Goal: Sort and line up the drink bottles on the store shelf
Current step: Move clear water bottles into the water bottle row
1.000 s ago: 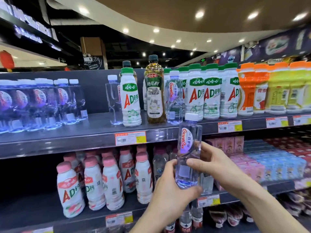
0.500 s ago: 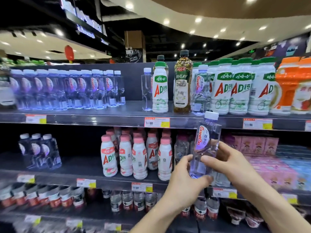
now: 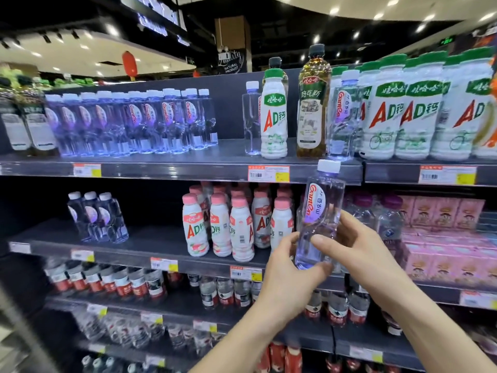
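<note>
Both hands are wrapped round 1 clear water bottle (image 3: 321,211). My left hand (image 3: 289,278) cups its base, thumb curled at the bottom edge. My right hand (image 3: 355,254) grips the lower body, thumb across the front. The bottle is in the air, off any shelf, its white cap (image 3: 328,166) leaning slightly right and level with the front edge of the top shelf (image 3: 188,170).

Just left of my grip, 1 shelf down from the top, stand pink-capped milk bottles (image 3: 228,227). Behind my right hand are purple-capped bottles (image 3: 376,211) and pink cartons (image 3: 443,238).

Straight above the grip, on the top shelf, stands a matching water bottle (image 3: 343,117). Left of it come a brown tea bottle (image 3: 313,103), 1 green-capped milk bottle (image 3: 273,114) and another clear bottle (image 3: 251,119). Up and to the right runs a row of green-capped milk bottles (image 3: 419,109).

Far left of my hands, 3 water bottles (image 3: 98,219) sit alone, and above them is a large block of the same water (image 3: 139,122).
</note>
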